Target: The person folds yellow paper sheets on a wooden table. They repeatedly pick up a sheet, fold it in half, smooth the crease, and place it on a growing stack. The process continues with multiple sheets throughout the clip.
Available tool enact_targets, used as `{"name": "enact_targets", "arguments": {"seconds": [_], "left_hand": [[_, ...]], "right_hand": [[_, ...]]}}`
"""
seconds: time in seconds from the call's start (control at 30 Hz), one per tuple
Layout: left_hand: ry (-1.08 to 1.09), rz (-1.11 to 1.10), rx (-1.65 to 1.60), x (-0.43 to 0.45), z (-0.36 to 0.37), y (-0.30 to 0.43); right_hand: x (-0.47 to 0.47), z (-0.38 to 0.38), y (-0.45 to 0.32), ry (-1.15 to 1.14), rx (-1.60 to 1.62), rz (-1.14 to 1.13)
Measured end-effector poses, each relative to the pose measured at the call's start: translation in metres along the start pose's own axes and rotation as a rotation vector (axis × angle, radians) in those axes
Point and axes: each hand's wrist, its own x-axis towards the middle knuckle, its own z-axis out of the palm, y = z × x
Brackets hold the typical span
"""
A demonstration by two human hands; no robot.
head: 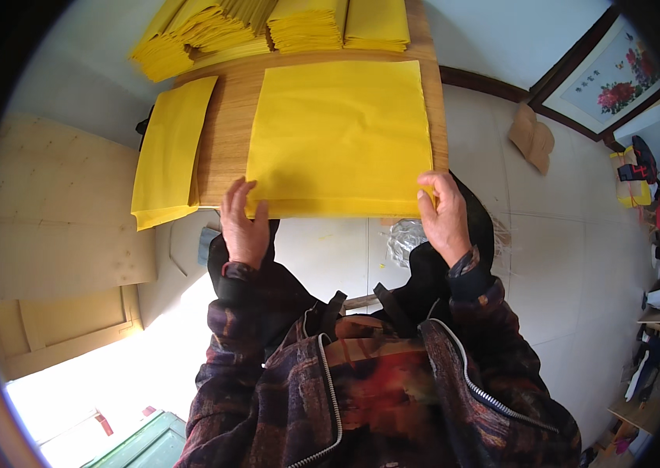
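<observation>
A large yellow paper sheet [341, 128], or a flat stack of them, lies on the wooden table [227, 134] in front of me. A fold or crease runs along its near edge. My left hand [244, 225] is at the near left corner, with thumb and fingers apart around the edge. At the near right corner, my right hand [446, 217] has curved fingers and a thumb spread from them, touching the sheet's side. Neither hand shows a closed grip. The undersides of the fingers are partly hidden.
Several folded yellow paper stacks [306, 26] fill the table's far end. Another yellow folded piece [172, 152] overhangs the left edge. Clear plastic [406, 241] and torn cardboard [531, 138] lie on the floor. A framed flower picture [611, 82] leans at right.
</observation>
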Motion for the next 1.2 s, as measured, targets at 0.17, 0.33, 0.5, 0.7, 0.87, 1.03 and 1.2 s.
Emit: {"name": "enact_targets", "arguments": {"seconds": [0.17,0.33,0.5,0.7,0.87,1.03,1.2], "left_hand": [[-0.135,0.224,0.173,-0.046,0.013,0.037],[-0.25,0.325,0.247,-0.058,0.023,0.048],[-0.288,0.313,0.269,-0.056,0.026,0.044],[-0.311,0.284,0.288,-0.057,0.029,0.044],[-0.316,0.266,0.281,-0.058,0.029,0.045],[-0.303,0.273,0.278,-0.057,0.03,0.045],[-0.282,0.267,0.259,-0.056,0.03,0.047]], "right_hand": [[-0.009,0.021,-0.027,-0.117,-0.141,-0.202],[0.002,0.028,-0.032,-0.218,-0.349,-0.299],[0.013,0.024,-0.019,-0.29,-0.449,-0.256],[0.017,0.02,-0.012,-0.26,-0.389,-0.25],[0.016,0.017,-0.011,-0.273,-0.351,-0.27],[0.015,0.016,-0.011,-0.251,-0.329,-0.272],[0.018,0.019,-0.017,-0.273,-0.367,-0.297]]}}
